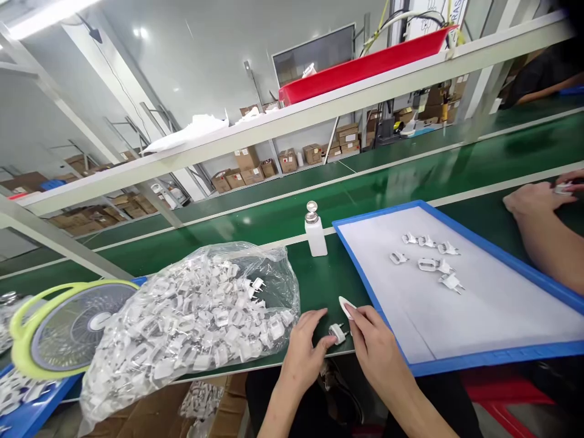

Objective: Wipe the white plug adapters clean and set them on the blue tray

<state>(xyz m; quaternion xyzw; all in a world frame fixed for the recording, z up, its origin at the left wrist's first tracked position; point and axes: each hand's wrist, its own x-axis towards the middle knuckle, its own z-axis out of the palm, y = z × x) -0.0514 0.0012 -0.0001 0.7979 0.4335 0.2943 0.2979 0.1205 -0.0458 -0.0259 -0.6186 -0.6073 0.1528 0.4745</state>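
Observation:
A small white plug adapter [337, 333] with metal pins lies at the front edge of the green table, between my two hands. My left hand [302, 348] is open beside it, thumb and fingers apart, the thumb tip against or very near the adapter. My right hand [379, 351] pinches a thin white piece [347, 306] that looks like a folded wipe, just above the adapter. Left of my hands, a clear plastic bag [278, 267] is full of similar white adapters. Several more adapters [427, 264] sit on the white, blue-rimmed tray [493, 350] to the right.
A white pump bottle [316, 237] stands behind my hands. At far left is a lime-green fan [73, 328] beside a blue tray [41, 404]. Another person's hands [533, 198] work beyond the tray. A shelf rail [255, 131] crosses above, carrying a red tray [365, 68].

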